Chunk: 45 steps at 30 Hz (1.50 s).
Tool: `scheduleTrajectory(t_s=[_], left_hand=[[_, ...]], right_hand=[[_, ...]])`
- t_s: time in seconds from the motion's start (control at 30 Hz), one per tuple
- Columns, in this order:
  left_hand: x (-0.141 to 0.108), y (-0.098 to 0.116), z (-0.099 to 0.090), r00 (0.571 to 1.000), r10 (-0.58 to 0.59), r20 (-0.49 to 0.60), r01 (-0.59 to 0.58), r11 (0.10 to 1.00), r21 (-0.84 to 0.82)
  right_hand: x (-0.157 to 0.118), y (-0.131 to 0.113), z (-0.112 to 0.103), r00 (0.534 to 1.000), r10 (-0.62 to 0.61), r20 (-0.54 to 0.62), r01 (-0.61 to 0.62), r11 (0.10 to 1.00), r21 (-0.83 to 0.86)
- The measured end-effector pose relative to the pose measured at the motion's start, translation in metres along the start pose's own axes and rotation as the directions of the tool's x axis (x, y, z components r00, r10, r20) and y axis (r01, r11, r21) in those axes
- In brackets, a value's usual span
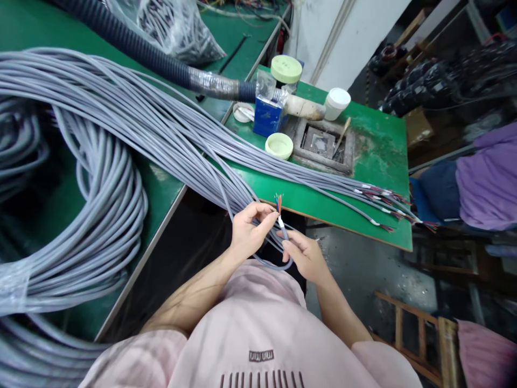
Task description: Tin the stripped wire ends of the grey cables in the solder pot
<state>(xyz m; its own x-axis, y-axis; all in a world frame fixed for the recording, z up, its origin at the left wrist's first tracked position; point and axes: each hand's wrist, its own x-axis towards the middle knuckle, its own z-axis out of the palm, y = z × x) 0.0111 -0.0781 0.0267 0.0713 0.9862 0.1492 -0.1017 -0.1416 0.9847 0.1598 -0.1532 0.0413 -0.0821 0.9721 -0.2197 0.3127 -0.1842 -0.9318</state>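
A grey multi-core cable (286, 235) stands between my hands, its stripped end pointing up and away from me. Fine coloured wires (278, 202), red, blue and dark among them, fan out above a white band at the end of the jacket. My left hand (253, 229) pinches at the base of these wires with thumb and forefinger. Lower down, my right hand (304, 253) is closed around the grey jacket. Below my hands the cable bends in a loop. A thick bundle of like grey cables (181, 140) runs from the left past my hands.
Other cable ends (388, 199) lie on the green board (375, 145). Beyond them are a framed metal pot (323, 144) with a stick in it, a pale green dish (279, 146), a white tub (337, 102) and a ribbed hose (161, 64). A person in purple (487, 178) sits at right.
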Motion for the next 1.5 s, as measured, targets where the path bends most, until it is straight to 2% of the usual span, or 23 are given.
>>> scheduleTrajectory(t_s=[0.1,0.17,0.23,0.3,0.4,0.5,0.6,0.7,0.93,1.13,1.2,1.27,1.33,1.37,1.43,1.5], left_hand=[[-0.009,-0.001,0.006,0.986,0.16,0.047,-0.163,0.984,0.077],[-0.015,-0.002,0.011,0.98,0.186,0.073,-0.19,0.98,0.056],[-0.02,-0.003,0.017,0.988,0.113,0.105,-0.109,0.993,-0.04],[-0.022,-0.003,0.023,0.987,-0.022,0.161,0.053,0.98,-0.192],[-0.019,0.0,0.028,0.948,-0.19,0.255,0.279,0.88,-0.383],[-0.011,0.006,0.03,0.924,-0.251,0.288,0.361,0.82,-0.445],[-0.004,0.01,0.028,0.921,-0.278,0.273,0.378,0.812,-0.445],[0.0,0.011,0.027,0.919,-0.305,0.249,0.387,0.814,-0.434],[0.004,-0.001,0.03,0.912,-0.353,0.211,0.411,0.792,-0.451],[0.017,-0.005,0.035,0.914,-0.355,0.194,0.405,0.789,-0.461],[0.023,-0.004,0.033,0.926,-0.318,0.202,0.376,0.819,-0.433],[0.031,-0.002,0.028,0.954,-0.225,0.199,0.282,0.896,-0.344],[0.039,-0.001,0.018,0.983,-0.03,0.18,0.062,0.982,-0.176],[0.044,-0.002,0.012,0.981,0.094,0.171,-0.084,0.994,-0.065],[0.053,-0.007,-0.002,0.933,0.317,0.167,-0.342,0.927,0.152],[0.062,-0.016,-0.014,0.894,0.421,0.154,-0.448,0.822,0.35]], right_hand=[[0.008,0.006,0.0,1.0,0.009,0.007,-0.011,0.952,0.304],[0.016,0.008,0.002,1.0,0.008,-0.015,-0.001,0.892,0.452],[0.022,0.008,0.004,0.996,0.008,-0.087,0.038,0.853,0.521],[0.026,0.008,0.006,0.98,0.001,-0.197,0.105,0.844,0.527],[0.027,0.008,0.006,0.944,-0.041,-0.327,0.203,0.855,0.478],[0.025,0.006,-0.002,0.916,-0.12,-0.382,0.256,0.91,0.327],[0.023,0.0,-0.011,0.879,-0.25,-0.406,0.307,0.948,0.081],[0.024,-0.004,-0.016,0.832,-0.355,-0.426,0.358,0.931,-0.075],[0.039,-0.013,-0.016,0.8,-0.393,-0.453,0.382,0.916,-0.12],[0.06,-0.028,-0.019,0.805,-0.399,-0.44,0.367,0.916,-0.158],[0.07,-0.034,-0.026,0.812,-0.402,-0.422,0.346,0.915,-0.206],[0.085,-0.044,-0.038,0.82,-0.407,-0.402,0.311,0.907,-0.283],[0.104,-0.057,-0.054,0.83,-0.407,-0.382,0.266,0.889,-0.372],[0.115,-0.065,-0.062,0.838,-0.406,-0.365,0.243,0.876,-0.417],[0.141,-0.08,-0.078,0.869,-0.389,-0.306,0.193,0.836,-0.514],[0.167,-0.09,-0.089,0.906,-0.346,-0.243,0.144,0.793,-0.592]])
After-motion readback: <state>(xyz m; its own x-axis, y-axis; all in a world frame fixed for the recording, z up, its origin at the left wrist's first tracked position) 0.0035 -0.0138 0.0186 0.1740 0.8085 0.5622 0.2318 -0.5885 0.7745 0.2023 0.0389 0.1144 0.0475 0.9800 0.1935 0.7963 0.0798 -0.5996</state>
